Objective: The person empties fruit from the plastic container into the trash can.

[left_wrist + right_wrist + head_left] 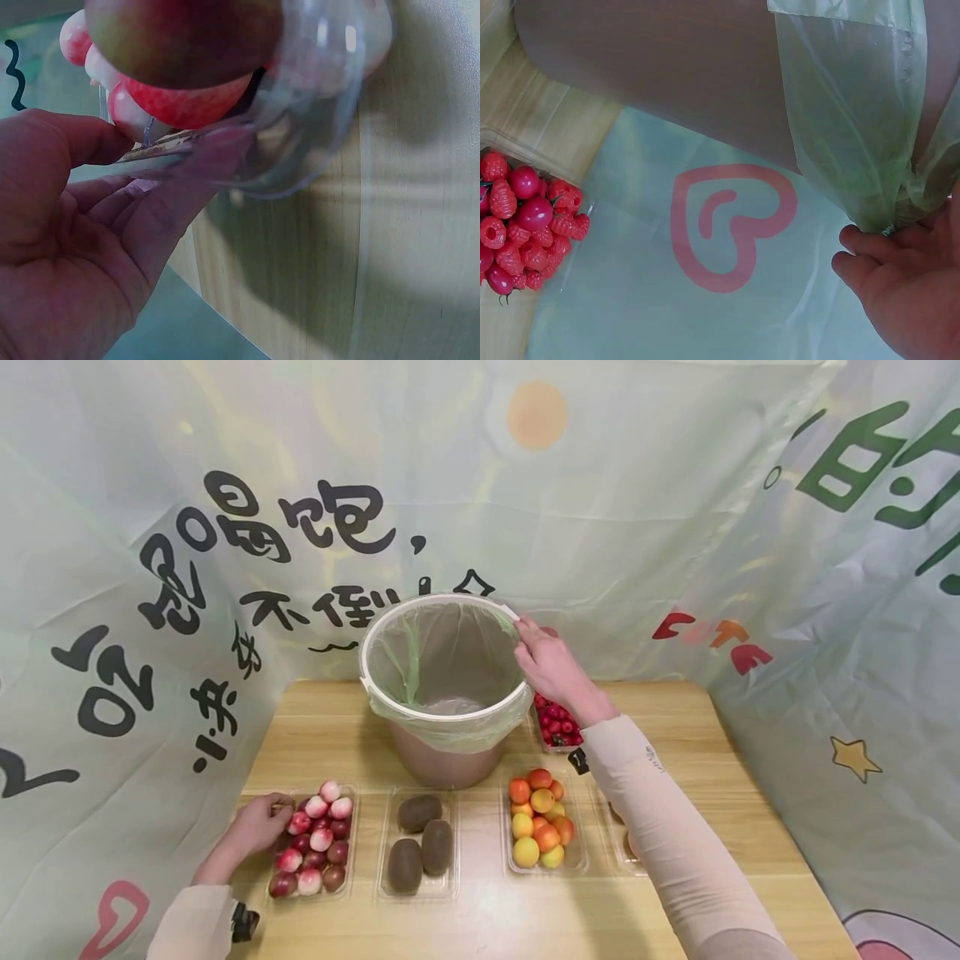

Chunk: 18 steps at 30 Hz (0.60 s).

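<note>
Head view: bin (444,764) stands far middle, bag (847,112) folded over its rim
Right hand (551,662): I pinch the bag at the bin's right side
Left hand (258,824): I grip the fruit tray (285,192) by its left edge, near left
Bag: step in hand, I judge, is holding it
Tray: next move likely calls for a level grip

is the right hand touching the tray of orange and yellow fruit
No, the right hand is up at the bin's rim in the head view.

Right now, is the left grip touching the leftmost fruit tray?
Touching: left wrist view shows the left grip pinching the leftmost fruit tray at its rim.
</note>
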### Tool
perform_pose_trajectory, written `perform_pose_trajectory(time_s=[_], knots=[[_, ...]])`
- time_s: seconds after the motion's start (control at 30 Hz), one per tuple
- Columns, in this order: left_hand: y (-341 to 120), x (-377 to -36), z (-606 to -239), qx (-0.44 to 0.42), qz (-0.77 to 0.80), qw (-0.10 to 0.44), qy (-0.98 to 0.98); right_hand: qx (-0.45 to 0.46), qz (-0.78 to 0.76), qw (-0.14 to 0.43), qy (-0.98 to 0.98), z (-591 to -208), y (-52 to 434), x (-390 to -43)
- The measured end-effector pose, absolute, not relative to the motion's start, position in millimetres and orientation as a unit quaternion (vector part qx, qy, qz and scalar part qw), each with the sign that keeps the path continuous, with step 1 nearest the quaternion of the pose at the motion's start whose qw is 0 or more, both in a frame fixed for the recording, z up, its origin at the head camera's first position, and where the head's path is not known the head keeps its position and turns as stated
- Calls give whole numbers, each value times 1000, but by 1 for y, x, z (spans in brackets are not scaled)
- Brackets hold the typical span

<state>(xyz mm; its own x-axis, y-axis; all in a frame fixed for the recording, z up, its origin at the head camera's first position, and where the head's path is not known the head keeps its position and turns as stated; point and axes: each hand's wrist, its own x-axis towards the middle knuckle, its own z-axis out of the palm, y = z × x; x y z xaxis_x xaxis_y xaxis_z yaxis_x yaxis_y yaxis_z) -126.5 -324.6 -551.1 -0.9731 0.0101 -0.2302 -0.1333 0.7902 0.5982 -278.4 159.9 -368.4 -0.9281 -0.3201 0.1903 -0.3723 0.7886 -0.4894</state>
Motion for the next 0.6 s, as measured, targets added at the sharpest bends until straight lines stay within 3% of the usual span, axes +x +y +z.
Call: perform_pose_trajectory(time_s=[0.6], knots=[[-325, -128, -548, -21, 342, 141, 929, 181, 277, 55, -942, -371, 161, -281]])
